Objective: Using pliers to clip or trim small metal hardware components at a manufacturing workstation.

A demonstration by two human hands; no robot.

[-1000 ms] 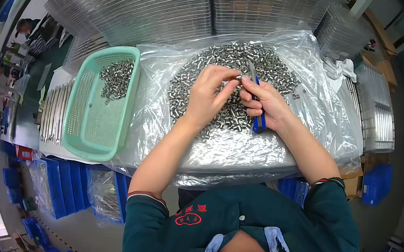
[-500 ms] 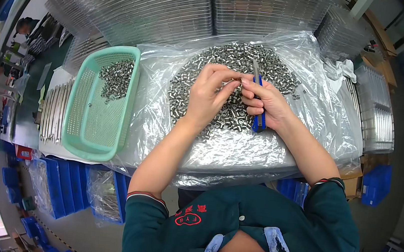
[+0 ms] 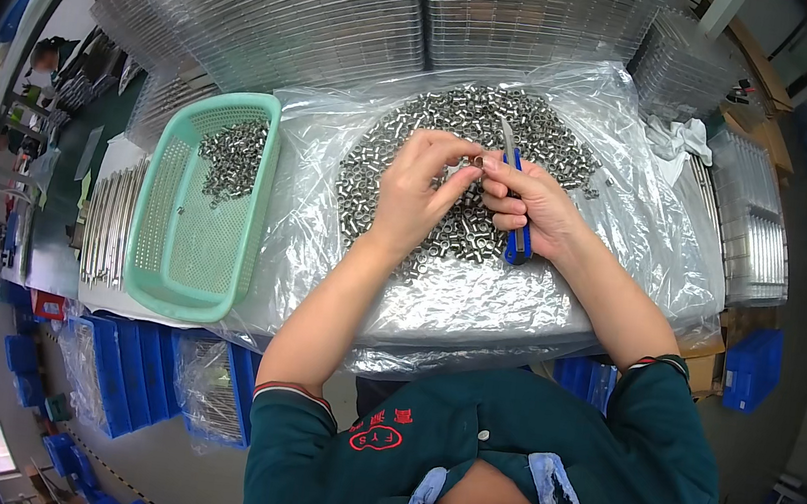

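Note:
Over a wide heap of small metal sleeves [image 3: 382, 184] on clear plastic sheeting, my two hands meet. My left hand [image 3: 418, 188] pinches one small metal sleeve [image 3: 477, 161] between thumb and forefinger. Wrapped in the fingers of my right hand [image 3: 535, 203] is a blue utility knife [image 3: 516, 236], its blade [image 3: 509, 134] pointing away from me. The right thumb and forefinger reach to the sleeve's right side; whether they grip it too is hard to make out. At the left stands a pale green basket [image 3: 147, 221] with a smaller pile of similar sleeves [image 3: 233, 161].
Stacks of clear plastic trays [image 3: 291, 17] line the back of the table. More trays [image 3: 749, 224] stand at the right, near a white cloth [image 3: 677, 140]. Long metal rods [image 3: 107, 226] lie left of the basket. Blue bins [image 3: 122, 374] sit below the table edge.
The small sleeve between my fingertips has turned, and its round opening now shows. Both hands and the knife stay in almost the same place.

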